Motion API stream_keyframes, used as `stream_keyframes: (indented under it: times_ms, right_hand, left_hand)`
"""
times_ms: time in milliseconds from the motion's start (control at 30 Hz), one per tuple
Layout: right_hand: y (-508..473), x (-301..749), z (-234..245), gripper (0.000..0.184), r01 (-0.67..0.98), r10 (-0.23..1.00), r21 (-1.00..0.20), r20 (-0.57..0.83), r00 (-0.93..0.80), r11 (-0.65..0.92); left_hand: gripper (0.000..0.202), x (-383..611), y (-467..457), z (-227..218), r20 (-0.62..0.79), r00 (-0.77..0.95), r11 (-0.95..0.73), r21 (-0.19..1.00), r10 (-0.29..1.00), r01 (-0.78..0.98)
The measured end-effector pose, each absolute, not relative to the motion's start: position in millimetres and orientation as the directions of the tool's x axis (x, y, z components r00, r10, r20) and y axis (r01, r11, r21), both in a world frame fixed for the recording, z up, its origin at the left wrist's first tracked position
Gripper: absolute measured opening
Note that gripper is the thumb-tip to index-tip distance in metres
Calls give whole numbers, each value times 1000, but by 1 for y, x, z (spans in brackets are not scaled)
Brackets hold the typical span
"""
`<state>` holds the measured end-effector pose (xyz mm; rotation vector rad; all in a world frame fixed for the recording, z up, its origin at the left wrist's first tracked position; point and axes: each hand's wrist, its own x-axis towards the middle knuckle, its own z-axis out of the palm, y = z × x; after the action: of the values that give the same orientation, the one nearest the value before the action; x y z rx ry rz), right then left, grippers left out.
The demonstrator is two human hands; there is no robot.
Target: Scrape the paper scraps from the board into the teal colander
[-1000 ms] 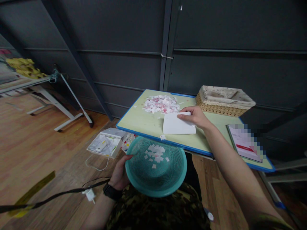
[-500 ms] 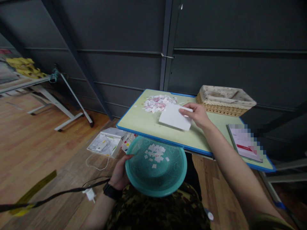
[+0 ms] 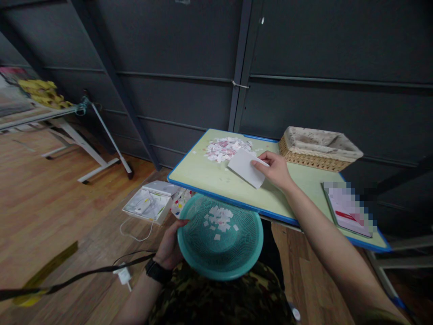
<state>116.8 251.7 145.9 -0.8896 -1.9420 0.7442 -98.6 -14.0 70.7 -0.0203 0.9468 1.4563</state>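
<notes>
My left hand (image 3: 171, 246) grips the left rim of a round green plastic basin with a perforated wall (image 3: 219, 264), held at my lap just below the table's front edge. Several small white paper scraps (image 3: 219, 216) lie inside it. Over the yellow-green table (image 3: 199, 167) with blue edging, my right hand (image 3: 274, 169) pinches a white card (image 3: 246, 168) between thumb and fingers, the card tilted down toward the left. Just behind the card is a heap of white and pinkish paper scraps (image 3: 225, 146) on the tabletop.
A cloth-lined wicker basket (image 3: 314, 158) stands at the table's back right. A tablet or thin booklet (image 3: 348, 212), partly blurred, lies at the right end. An open white box (image 3: 147, 203), a charger (image 3: 123, 274) and a black strap (image 3: 84, 273) are at floor level on the left.
The white card has turned and tilted in my right hand, and it now appears smaller. My left hand keeps its hold on the basin. The view has shifted slightly.
</notes>
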Motion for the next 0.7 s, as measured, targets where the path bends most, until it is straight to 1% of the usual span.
stream_keyframes:
  times_ms: [133, 233, 333, 400, 467, 533, 600, 700]
  right_hand:
    - [249, 115, 142, 24, 303, 779, -734, 480, -403, 608]
    - [248, 111, 146, 23, 350, 773, -695, 507, -382, 629]
    - [245, 93, 158, 23, 420, 750, -621, 566, -344, 662]
    - [241, 69, 167, 26, 450, 714, -559, 600, -360, 696]
    - [237, 37, 175, 30, 469, 677, -490, 570, -465, 735]
    - [236, 2, 179, 31, 544, 682, -414, 495, -539, 730]
    - [236, -30, 180, 32, 621, 714, -356, 413, -566, 698]
    - [239, -65, 176, 34, 671, 734, -304, 353, -580, 676]
  left_hand:
    - [17, -99, -15, 68, -555, -167, 179, 515, 815, -838]
    - [25, -101, -14, 64, -542, -180, 162, 523, 821, -837]
    - [36, -102, -13, 60, -542, -189, 155, 526, 819, -836]
    - [42, -102, -13, 60, -540, -195, 141, 519, 819, -843]
    - [43, -103, -13, 61, -545, -196, 139, 513, 815, -847]
    - [42, -104, -15, 61, -547, -195, 139, 510, 814, -849]
    - [40, -108, -18, 59, -541, -199, 125, 505, 817, -854]
    - [34, -115, -25, 54, -542, -213, 101, 491, 813, -865]
